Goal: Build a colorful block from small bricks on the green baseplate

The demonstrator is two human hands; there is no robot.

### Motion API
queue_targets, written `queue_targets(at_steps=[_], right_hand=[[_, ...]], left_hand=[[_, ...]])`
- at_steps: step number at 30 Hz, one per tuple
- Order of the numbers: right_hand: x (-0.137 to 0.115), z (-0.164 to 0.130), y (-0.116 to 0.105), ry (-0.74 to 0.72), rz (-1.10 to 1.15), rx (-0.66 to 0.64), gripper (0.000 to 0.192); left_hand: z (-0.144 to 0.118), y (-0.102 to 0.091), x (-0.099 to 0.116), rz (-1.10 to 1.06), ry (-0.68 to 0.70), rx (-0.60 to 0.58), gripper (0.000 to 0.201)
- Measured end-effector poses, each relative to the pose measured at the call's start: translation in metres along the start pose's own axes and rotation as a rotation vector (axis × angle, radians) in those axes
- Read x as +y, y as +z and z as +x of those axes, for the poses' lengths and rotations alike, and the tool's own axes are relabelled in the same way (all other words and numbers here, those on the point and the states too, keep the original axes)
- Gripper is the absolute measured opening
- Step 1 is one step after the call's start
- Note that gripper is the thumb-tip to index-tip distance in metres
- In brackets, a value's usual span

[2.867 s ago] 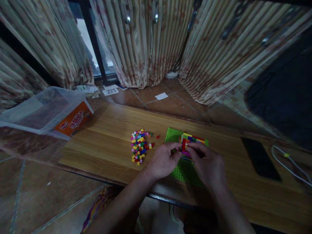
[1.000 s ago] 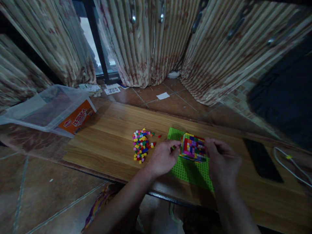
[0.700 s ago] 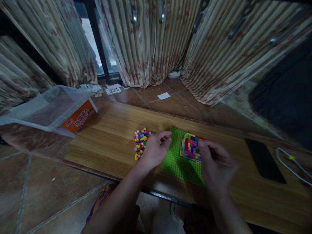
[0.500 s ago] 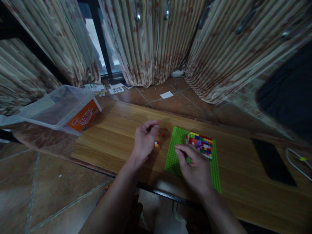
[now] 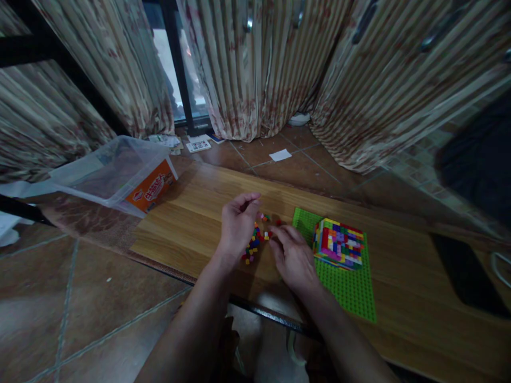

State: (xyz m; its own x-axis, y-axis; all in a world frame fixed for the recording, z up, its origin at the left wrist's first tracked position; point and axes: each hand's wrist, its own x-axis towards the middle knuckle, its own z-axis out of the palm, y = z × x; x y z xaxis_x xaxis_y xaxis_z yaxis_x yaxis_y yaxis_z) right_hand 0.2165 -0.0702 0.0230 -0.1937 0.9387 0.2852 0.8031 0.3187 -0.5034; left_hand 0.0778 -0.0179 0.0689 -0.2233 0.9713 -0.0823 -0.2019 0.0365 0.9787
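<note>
My left hand [image 5: 240, 224] hovers over the wooden table with thumb and fingertips pinched together; what they hold, if anything, is hidden. Beside and partly beneath it lie loose small toy bricks [image 5: 252, 248] in mixed colours. From the right, my right hand [image 5: 294, 258] reaches to the edge of these bricks, thumb and forefinger slightly apart, near a white and a red one. Just right of that hand, a block built of many coloured bricks [image 5: 339, 242] stands on a green studded baseplate [image 5: 347, 292].
A clear plastic bin [image 5: 107, 175] with an orange label is at the table's left end. On the right of the wooden table [image 5: 187, 213] lies a dark flat phone-like slab [image 5: 465, 271] near a white cable [image 5: 499, 271]. Curtains [image 5: 255, 80] hang behind, with papers [image 5: 280, 155] on the floor.
My right hand has moved left from over the baseplate to the loose bricks, uncovering the built block. My left hand stays pinched. The view has shifted slightly.
</note>
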Motion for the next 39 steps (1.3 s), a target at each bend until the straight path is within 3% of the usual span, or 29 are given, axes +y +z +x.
queue_targets(at_steps=[5, 11, 15, 20, 26, 31, 35, 39], right_hand=[[0.003, 0.007, 0.006, -0.011, -0.073, -0.004, 0.027], [-0.001, 0.004, 0.002, 0.007, 0.024, -0.012, 0.016], [-0.016, -0.006, -0.014, 0.009, 0.184, 0.054, 0.013], [-0.022, -0.020, -0.050, 0.081, 0.347, 0.184, 0.010], [0.013, -0.025, -0.080, 0.351, 0.537, 0.409, 0.018], [0.043, -0.030, -0.099, 0.491, 0.511, 0.432, 0.026], [0.057, -0.036, -0.105, 0.484, 0.346, 0.372, 0.025], [0.066, -0.036, -0.101, 0.337, 0.182, 0.378, 0.019]], left_hand=[[0.000, -0.002, 0.000, 0.011, -0.007, -0.010, 0.026], [0.001, -0.001, -0.004, 0.028, -0.004, -0.045, 0.024], [-0.002, 0.001, -0.002, 0.039, -0.026, -0.062, 0.023], [-0.008, 0.007, 0.001, 0.057, -0.049, -0.101, 0.022], [-0.014, 0.020, -0.015, 0.185, -0.015, -0.213, 0.021], [-0.022, 0.035, -0.026, 0.277, 0.065, -0.381, 0.021], [-0.032, 0.045, -0.030, 0.357, 0.049, -0.470, 0.026], [-0.039, 0.052, -0.035, 0.402, 0.038, -0.517, 0.028]])
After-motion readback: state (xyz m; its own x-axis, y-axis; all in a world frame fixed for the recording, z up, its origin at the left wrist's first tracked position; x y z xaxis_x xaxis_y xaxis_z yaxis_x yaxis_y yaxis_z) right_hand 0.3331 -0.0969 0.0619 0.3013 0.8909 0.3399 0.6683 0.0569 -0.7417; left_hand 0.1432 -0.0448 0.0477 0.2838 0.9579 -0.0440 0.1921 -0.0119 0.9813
